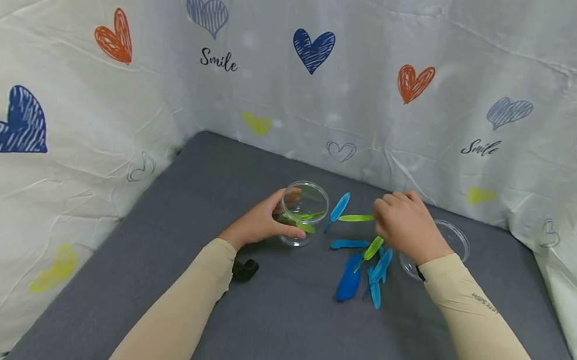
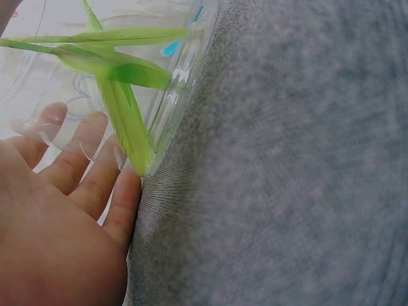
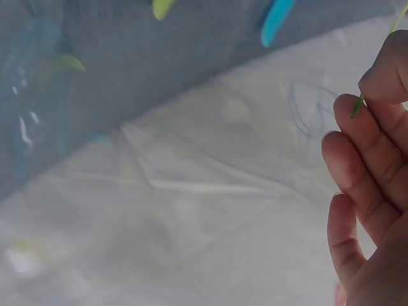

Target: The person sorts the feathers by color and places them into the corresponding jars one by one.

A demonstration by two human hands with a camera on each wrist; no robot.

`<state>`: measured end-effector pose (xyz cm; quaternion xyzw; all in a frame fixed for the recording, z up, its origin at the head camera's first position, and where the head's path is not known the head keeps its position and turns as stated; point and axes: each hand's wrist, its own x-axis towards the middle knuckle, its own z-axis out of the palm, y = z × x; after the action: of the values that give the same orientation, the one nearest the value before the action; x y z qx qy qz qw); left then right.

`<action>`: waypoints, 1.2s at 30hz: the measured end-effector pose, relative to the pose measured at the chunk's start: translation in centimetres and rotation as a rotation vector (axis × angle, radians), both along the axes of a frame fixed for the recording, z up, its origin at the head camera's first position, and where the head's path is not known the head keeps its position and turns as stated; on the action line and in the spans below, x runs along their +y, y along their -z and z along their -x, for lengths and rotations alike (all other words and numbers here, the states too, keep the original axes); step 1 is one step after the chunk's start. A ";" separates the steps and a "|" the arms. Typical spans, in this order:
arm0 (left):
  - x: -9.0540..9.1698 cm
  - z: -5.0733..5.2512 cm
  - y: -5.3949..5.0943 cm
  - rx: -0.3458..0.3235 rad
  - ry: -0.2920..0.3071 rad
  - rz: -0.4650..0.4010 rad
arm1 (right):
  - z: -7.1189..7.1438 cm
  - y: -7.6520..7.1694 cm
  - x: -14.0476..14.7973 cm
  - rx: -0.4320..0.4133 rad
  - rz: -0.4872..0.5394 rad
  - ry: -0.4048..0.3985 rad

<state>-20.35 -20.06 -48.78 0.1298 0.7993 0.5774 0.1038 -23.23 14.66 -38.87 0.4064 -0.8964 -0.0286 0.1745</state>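
Observation:
My left hand (image 1: 261, 219) grips a clear round plastic jar (image 1: 311, 196), thumb in front and fingers behind its wall. Several green feathers (image 2: 124, 115) lie crossed inside it, clear in the left wrist view. Just to the right, my right hand (image 1: 406, 224) pinches a green feather (image 1: 356, 217) by its quill between thumb and forefinger, the vane pointing left toward the jar. In the right wrist view the quill tip (image 3: 357, 108) pokes out past the thumb. Below this hand, another green feather (image 1: 373, 249) lies on the cloth among blue feathers (image 1: 349, 280).
A second clear round container (image 1: 463, 245) stands behind the right wrist, partly hidden. One light blue feather (image 1: 339, 207) lies between the hands. A black object (image 1: 245, 270) sits beside the left forearm on the grey cloth (image 1: 271, 342). White heart-printed curtains (image 1: 359, 105) border the table.

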 end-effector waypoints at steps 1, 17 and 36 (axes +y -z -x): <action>0.0 0.0 0.0 -0.001 -0.001 0.000 | 0.0 -0.3 -0.1 0.013 0.003 -0.007; 0.0 0.4 0.0 0.012 0.000 0.009 | 0.0 -3.8 -1.8 0.090 0.050 -0.053; 0.3 0.3 0.3 -0.007 -0.011 0.007 | -0.6 -3.7 -6.3 0.108 0.022 -0.143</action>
<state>-20.63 -19.77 -49.05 0.1231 0.8018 0.5754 0.1037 -22.65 8.39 -35.17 0.4652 -0.8547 -0.0283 0.2285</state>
